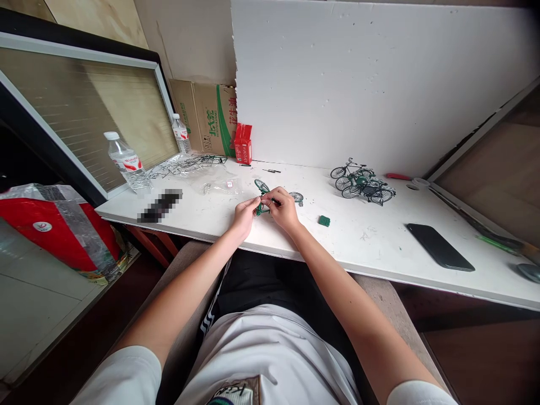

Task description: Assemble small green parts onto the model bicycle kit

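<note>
My left hand is closed on a partly built green miniature bicycle, held just above the front part of the white table. Its one visible wheel points up and away from me. Against the same frame, the fingers of my right hand are pinched, with a thin dark piece showing between them; its exact kind is hidden. A loose small wheel lies beyond my right hand. To the right of that hand sits a small green block-like piece.
Several finished miniature bicycles stand at the back right. A black phone lies near the right front edge. Plastic bags, black part frames, water bottles, a red box and a carton occupy the left.
</note>
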The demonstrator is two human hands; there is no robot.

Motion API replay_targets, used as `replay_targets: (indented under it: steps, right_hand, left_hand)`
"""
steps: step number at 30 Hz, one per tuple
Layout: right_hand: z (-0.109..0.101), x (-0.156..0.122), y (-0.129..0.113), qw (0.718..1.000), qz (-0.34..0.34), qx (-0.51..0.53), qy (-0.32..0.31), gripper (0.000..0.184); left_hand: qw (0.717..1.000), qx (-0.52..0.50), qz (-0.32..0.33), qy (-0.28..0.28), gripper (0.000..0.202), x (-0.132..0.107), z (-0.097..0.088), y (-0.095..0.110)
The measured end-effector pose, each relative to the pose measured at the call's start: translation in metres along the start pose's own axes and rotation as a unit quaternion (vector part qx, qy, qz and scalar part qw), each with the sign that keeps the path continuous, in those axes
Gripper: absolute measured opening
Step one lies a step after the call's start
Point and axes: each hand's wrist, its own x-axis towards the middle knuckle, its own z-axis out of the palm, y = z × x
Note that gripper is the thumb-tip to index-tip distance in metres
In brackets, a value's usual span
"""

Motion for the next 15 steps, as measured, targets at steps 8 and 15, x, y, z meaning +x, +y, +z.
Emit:
replay_targets:
  steps: [8, 15]
  right_hand:
    - [0.0001, 0.0008, 0.0007, 1.0, 0.008, 0.004, 0.014, 0.012]
    - [-0.0001, 0.0012, -0.0028, 0.999, 0.025, -0.003, 0.022, 0.014]
  left_hand:
    - [1.0, 0.001, 0.002, -0.01, 0.023, 0.0005, -0.0005, -0.0003]
    - [1.0, 0.0, 0.0, -0.013, 0.025, 0.0015, -0.0016, -0.0021]
